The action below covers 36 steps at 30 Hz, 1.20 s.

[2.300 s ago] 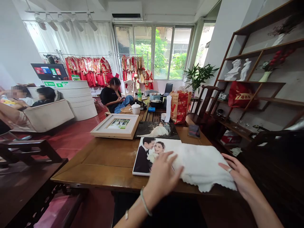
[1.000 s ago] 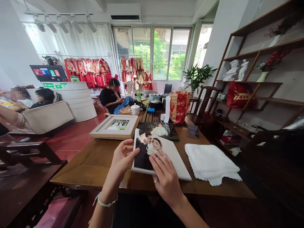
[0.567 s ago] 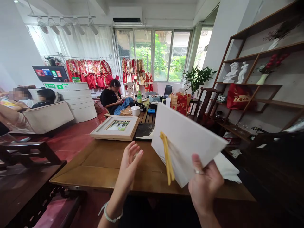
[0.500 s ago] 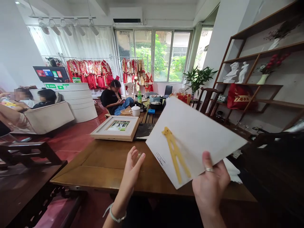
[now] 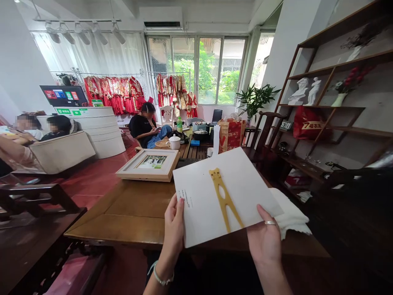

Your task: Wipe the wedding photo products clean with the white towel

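A thin white panel is held tilted above the near side of the wooden table. It carries small dark print near its left edge. On its face shows a yellow cat-headed shape with two long legs; whether it is printed, fixed or lying loose I cannot tell. My left hand grips the panel's left edge, thumb on top. My right hand, with a ring, holds the lower right edge, thumb on the face and fingers underneath. A picture frame with a photo lies on the table beyond my left hand.
A white cloth lies right of the panel. Farther along stand a lidded white mug, a green bottle and a red patterned bag. A seated person is at the far side. Wooden shelves rise at right.
My left hand, free before, has closed on the panel's left edge. The panel has turned, come lower and shifted left, uncovering the red bag and more of the white cloth.
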{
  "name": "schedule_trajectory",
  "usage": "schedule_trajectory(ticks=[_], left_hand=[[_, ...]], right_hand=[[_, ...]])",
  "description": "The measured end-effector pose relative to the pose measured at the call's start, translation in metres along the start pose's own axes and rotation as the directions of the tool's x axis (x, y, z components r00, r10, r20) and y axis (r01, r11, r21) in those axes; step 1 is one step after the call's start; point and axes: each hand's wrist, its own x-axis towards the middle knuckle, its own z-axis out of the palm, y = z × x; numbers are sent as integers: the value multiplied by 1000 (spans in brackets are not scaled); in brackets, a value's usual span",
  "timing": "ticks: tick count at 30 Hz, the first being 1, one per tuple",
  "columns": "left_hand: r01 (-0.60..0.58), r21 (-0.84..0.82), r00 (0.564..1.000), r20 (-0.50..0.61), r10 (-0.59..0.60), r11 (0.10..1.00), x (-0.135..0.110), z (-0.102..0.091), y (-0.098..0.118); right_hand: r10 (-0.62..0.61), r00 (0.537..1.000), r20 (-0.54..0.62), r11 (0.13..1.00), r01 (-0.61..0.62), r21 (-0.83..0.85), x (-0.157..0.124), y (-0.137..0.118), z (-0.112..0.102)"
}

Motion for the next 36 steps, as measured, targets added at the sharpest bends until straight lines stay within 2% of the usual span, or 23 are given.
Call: schedule_trajectory(ticks=[2,4,6,9,11,14,16,19,22,25,30,36], left_hand=[[-30,81,999,-42,33,996,10,-9,5],[-26,135,999,-41,32,990,19,-16,8],[-11,176,999,-39,18,984,26,-23,9],[25,300,997,-77,-2,954,34,-34,4],[58,400,996,-88,-24,915,38,-42,-2],[73,474,997,-67,-47,878,45,-53,-9],[72,500,997,-58,-49,863,48,-58,-10],[38,608,999,-14,-37,793,51,-62,-8],[-24,764,999,37,-7,645,51,-62,-5],[-52,852,998,55,10,520,51,-63,-4],[-69,905,997,51,54,419,54,-68,-5],[-117,953,992,101,70,280,60,-75,-8]], right_hand=[[-18,999,41,993,23,-117,7,-1,-15],[17,996,83,961,7,-277,13,-2,-28],[47,991,128,901,13,-433,16,-3,-38],[32,966,257,792,132,-595,16,-1,-48],[15,945,327,681,230,-696,15,3,-54],[-34,924,382,409,361,-838,11,13,-64],[-39,895,445,255,439,-861,8,20,-69],[-29,840,542,103,542,-834,5,25,-73],[6,785,619,-8,619,-785,8,25,-74],[12,762,648,-67,647,-760,11,25,-74],[11,741,671,-109,668,-736,9,30,-71],[44,727,685,-135,683,-717,9,41,-66]])
